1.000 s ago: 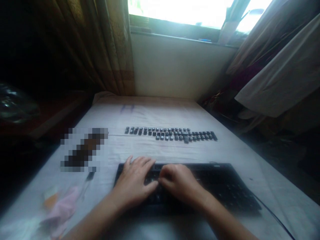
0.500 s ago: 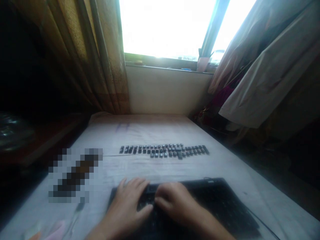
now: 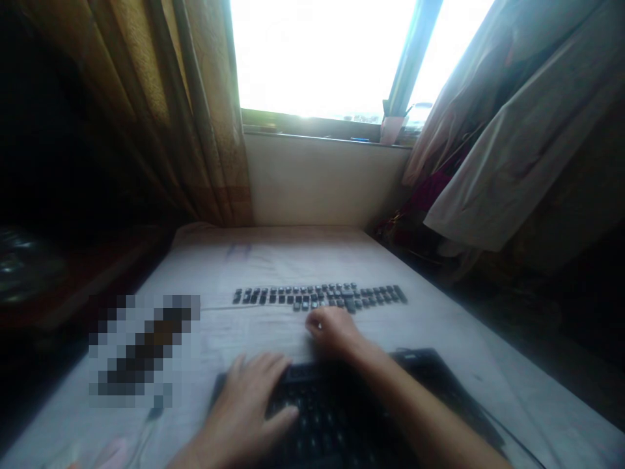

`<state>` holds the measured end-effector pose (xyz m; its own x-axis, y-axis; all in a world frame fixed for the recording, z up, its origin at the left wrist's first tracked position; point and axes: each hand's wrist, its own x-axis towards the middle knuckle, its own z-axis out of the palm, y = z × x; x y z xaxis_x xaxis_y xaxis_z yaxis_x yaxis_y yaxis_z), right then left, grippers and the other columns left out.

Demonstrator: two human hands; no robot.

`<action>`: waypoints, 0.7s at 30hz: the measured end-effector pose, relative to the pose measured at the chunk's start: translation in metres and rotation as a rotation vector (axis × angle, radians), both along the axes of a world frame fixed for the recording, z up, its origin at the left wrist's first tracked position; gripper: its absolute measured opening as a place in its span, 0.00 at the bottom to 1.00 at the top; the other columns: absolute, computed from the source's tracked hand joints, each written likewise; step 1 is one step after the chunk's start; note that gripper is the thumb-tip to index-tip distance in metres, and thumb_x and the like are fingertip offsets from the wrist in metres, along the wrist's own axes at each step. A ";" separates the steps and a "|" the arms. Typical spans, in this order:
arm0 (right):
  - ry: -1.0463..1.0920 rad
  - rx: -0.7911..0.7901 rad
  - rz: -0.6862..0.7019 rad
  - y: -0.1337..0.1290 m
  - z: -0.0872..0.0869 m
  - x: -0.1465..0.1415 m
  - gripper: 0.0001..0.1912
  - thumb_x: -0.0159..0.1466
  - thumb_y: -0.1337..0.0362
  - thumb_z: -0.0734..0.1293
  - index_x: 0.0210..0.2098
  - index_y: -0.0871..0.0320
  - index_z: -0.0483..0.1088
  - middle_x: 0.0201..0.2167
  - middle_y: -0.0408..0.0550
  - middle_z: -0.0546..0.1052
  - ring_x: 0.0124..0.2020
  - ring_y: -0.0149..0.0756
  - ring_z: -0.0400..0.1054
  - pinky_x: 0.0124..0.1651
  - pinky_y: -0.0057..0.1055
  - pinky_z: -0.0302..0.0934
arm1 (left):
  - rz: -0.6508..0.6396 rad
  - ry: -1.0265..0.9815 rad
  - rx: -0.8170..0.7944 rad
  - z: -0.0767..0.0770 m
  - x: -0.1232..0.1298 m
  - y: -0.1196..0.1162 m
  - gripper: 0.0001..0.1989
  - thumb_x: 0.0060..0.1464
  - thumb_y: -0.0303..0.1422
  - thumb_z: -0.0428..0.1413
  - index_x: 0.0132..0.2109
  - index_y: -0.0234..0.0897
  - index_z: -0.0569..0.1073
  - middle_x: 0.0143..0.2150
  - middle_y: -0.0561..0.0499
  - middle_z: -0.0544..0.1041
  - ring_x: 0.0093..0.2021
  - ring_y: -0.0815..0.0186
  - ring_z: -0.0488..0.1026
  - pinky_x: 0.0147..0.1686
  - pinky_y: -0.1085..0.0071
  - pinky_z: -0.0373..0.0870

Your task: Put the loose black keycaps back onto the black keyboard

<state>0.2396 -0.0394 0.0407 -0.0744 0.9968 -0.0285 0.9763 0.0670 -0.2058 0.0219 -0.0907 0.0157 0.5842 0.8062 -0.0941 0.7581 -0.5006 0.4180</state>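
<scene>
A black keyboard (image 3: 322, 417) lies on the cloth-covered surface before me. My left hand (image 3: 251, 400) rests over its left end, fingers stretched and thumb apart, holding nothing. Beyond the keyboard, several loose dark keycaps (image 3: 273, 299) are laid out in rows. My right hand (image 3: 334, 331) reaches over the keyboard to the near edge of these rows. Its thumb and index finger are curled together in a pinch; what lies between them, if anything, is too small and blurred to tell. My right forearm covers part of the keyboard.
A pixelated dark item (image 3: 151, 345) lies at left, with a cable (image 3: 144, 430) near it. Another cable (image 3: 512, 430) runs from the keyboard's right side. A pink object (image 3: 112, 453) sits at the lower left. Curtain (image 3: 205, 130), window and hanging clothes (image 3: 478, 182) stand beyond.
My right hand has moved forward from above the keyboard to the near edge of the keycap rows, fingers still curled. My left hand has stayed almost in place.
</scene>
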 end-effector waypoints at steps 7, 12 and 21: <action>-0.090 0.046 -0.004 0.020 -0.004 -0.007 0.16 0.66 0.62 0.61 0.50 0.49 0.75 0.47 0.51 0.78 0.46 0.40 0.73 0.45 0.30 0.62 | -0.007 0.012 -0.024 0.007 0.001 -0.002 0.31 0.57 0.46 0.56 0.65 0.43 0.65 0.67 0.44 0.64 0.67 0.47 0.56 0.65 0.39 0.41; -0.141 0.050 0.026 0.029 -0.004 -0.011 0.15 0.65 0.62 0.62 0.49 0.49 0.75 0.45 0.51 0.77 0.46 0.41 0.72 0.45 0.31 0.62 | -0.007 0.011 -0.048 0.013 0.004 -0.003 0.31 0.57 0.45 0.55 0.65 0.42 0.64 0.67 0.43 0.63 0.67 0.47 0.56 0.65 0.39 0.40; -0.178 0.049 0.040 0.034 -0.006 -0.015 0.15 0.67 0.61 0.60 0.46 0.53 0.77 0.45 0.53 0.77 0.47 0.41 0.72 0.45 0.31 0.63 | -0.022 -0.011 -0.017 0.012 0.004 -0.003 0.29 0.57 0.44 0.56 0.64 0.43 0.65 0.66 0.44 0.65 0.66 0.48 0.58 0.65 0.40 0.41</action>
